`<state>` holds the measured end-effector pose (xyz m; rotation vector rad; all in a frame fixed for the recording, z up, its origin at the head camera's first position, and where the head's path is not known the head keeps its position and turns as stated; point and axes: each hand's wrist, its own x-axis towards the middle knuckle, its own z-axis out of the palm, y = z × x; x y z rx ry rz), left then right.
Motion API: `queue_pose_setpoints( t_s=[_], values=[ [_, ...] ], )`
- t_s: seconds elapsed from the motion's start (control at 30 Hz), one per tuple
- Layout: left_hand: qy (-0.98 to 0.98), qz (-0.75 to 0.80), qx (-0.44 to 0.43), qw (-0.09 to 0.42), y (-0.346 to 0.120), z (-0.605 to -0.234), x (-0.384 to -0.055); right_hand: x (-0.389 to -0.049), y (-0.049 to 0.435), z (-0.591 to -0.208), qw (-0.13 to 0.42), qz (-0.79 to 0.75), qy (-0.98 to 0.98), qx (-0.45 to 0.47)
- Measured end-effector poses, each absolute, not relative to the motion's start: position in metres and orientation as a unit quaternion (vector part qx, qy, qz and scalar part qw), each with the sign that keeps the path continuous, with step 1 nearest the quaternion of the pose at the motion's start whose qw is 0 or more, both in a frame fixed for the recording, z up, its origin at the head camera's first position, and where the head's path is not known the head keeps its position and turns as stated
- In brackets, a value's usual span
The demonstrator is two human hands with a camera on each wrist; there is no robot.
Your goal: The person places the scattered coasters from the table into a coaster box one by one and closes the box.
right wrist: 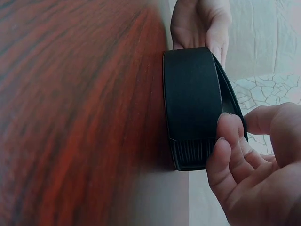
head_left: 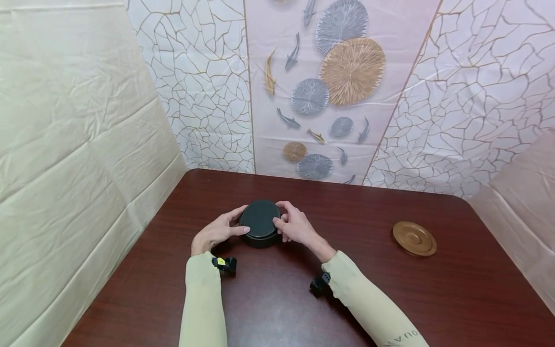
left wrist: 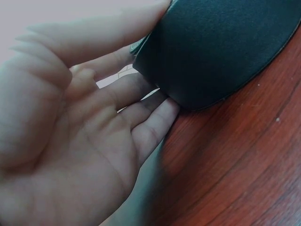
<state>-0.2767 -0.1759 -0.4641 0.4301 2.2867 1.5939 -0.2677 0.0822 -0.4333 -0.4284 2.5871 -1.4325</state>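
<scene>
A low, round black box [head_left: 259, 243] stands on the table, its wall smooth but for a short ribbed strip in the right wrist view. Its flat round lid [head_left: 260, 218] sits tilted, with a narrow gap under the edge nearer the right hand. My left hand [head_left: 218, 230] grips the box from the left, thumb at the top rim and fingers round the far side. From the right, my right hand [head_left: 299, 225] pinches the lid's edge, thumb on top and curled fingers at the gap. What the box holds is hidden.
A round brown wooden dish [head_left: 414, 238] with raised rings lies to the right on the dark red wood-grain table [head_left: 277, 299]. Patterned cloth [head_left: 208, 72] hangs behind the table, and a plain cream cloth [head_left: 78, 144] hangs along its left side.
</scene>
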Motion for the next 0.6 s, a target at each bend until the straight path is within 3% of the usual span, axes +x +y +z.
queue_pose_setpoints(
  t_s=[0.6],
  values=[
    [0.795,0.564,0.142,0.173,-0.1756,-0.4597,-0.2725,-0.2702,0.0817,-0.4324,0.104,-0.435,0.882,-0.152]
  ],
)
